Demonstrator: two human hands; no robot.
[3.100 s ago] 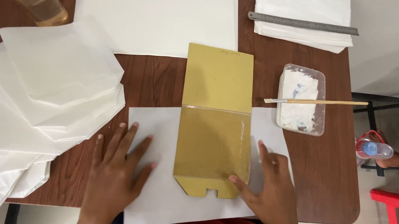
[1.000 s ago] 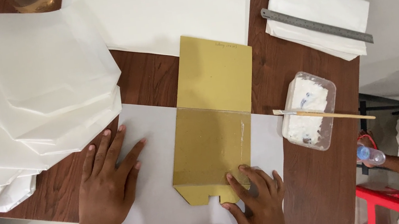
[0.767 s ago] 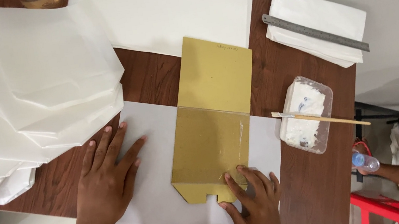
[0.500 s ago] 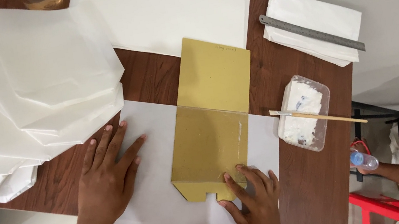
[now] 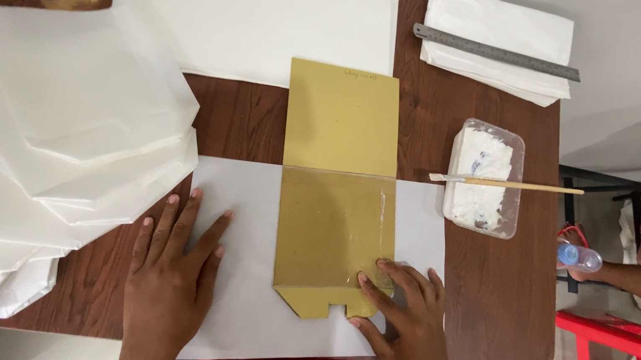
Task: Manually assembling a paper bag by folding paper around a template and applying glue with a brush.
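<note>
Under the fingers of both hands, at the near edge of the bench, a white sheet (image 5: 249,241) lies flat with a gold card piece (image 5: 337,237) laid on it. The left hand (image 5: 171,283) rests palm down on the sheet's left part, fingers spread and flat, pinning the paper. The right hand (image 5: 409,319) presses its fingertips, held close together, on the card's near right corner beside a notched tab. The work looks like smoothing the glued card down onto the sheet, and the next move probably calls for even pressure along the card's right edge, where a shiny streak of paste shows, while the left hand keeps the sheet from sliding. Beyond the fingers the card folds at a crease into a second gold panel (image 5: 343,117) reaching toward a large stack of white paper (image 5: 271,18). Left of the left hand lies a fanned heap of translucent white sheets (image 5: 21,157). Right of the right hand stands a clear tub of white paste (image 5: 483,179) with a brush (image 5: 507,182) across it; farther off, a metal ruler (image 5: 496,52) lies on folded white paper. The bench (image 5: 507,296) is dark wood-grain, the floor pale, and another person's hand (image 5: 596,266) holds a small bottle low at the right.
</note>
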